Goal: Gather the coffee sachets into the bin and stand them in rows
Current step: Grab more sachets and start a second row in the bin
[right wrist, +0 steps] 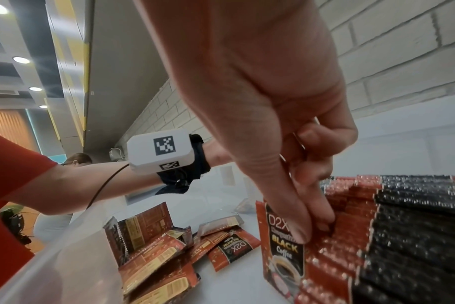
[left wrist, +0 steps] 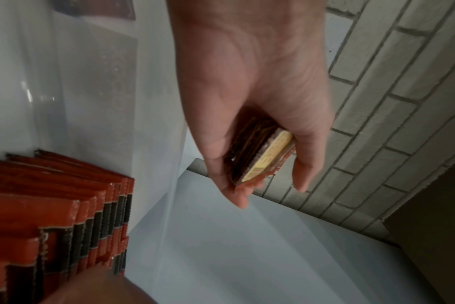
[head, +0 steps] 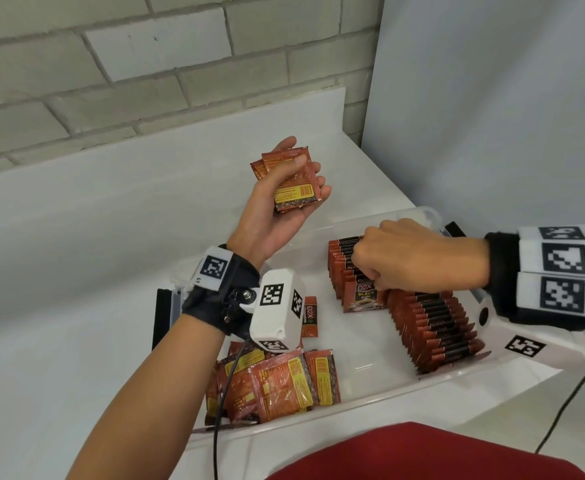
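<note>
sachets (head: 362, 299) "D2X BLACK Coffee": two standing rows in clear bin (head: 381, 393), loose heap (head: 273, 379) near corner | right hand (head: 412, 259) pinches front sachet | left hand (head: 280, 199) grips small stack (head: 292, 180), count unclear, above white table (head: 76, 271)

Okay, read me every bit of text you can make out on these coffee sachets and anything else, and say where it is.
"D2X", "BLACK", "Coffee": front sachet of the standing row, pinched by the right hand.
"D2X", "BLACK", "Coffee": loose sachet lying flat, upside down.
"D2X": sachet edge behind the left wrist camera.
Yellow panels on the held stack: unreadable.
</note>
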Tool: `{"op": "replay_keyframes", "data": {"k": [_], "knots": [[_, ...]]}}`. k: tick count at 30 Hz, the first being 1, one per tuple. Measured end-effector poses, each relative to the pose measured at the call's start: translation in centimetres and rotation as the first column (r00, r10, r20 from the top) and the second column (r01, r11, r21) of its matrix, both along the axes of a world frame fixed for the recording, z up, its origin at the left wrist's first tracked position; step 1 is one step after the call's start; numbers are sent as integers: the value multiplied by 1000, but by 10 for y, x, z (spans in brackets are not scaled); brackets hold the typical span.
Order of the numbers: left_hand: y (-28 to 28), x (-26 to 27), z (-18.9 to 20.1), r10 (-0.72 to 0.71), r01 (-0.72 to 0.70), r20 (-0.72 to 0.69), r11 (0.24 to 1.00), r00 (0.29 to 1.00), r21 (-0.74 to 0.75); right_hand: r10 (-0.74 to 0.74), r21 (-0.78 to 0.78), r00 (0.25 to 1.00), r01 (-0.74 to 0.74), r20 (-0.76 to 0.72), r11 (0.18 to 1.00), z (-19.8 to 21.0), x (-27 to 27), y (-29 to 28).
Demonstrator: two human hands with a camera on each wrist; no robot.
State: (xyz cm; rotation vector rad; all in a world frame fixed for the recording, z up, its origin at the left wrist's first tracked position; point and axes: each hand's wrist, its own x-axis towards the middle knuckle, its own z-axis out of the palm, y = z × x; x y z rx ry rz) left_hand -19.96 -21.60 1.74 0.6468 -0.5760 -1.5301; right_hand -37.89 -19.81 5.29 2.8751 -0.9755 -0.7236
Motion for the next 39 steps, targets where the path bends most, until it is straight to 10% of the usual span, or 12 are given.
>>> {"op": "replay_keyframes", "data": {"k": [16, 25, 31, 39], "knots": [[1, -2, 1, -1, 2, -80, 1000, 997, 9, 25, 10, 998, -24, -50, 1000, -1, 1, -3], [2, -2, 1, -29, 31, 80, 999, 996, -23, -214, 101, 966, 201, 145, 974, 21, 0, -16], [3, -4, 2, -93, 100, 96, 993, 991, -64, -509, 406, 657, 320, 556, 856, 39, -2, -37], [4, -7, 1, -162, 165, 90, 986, 983, -30, -712, 667, 341, 260, 614, 698, 33, 2, -41]]}}
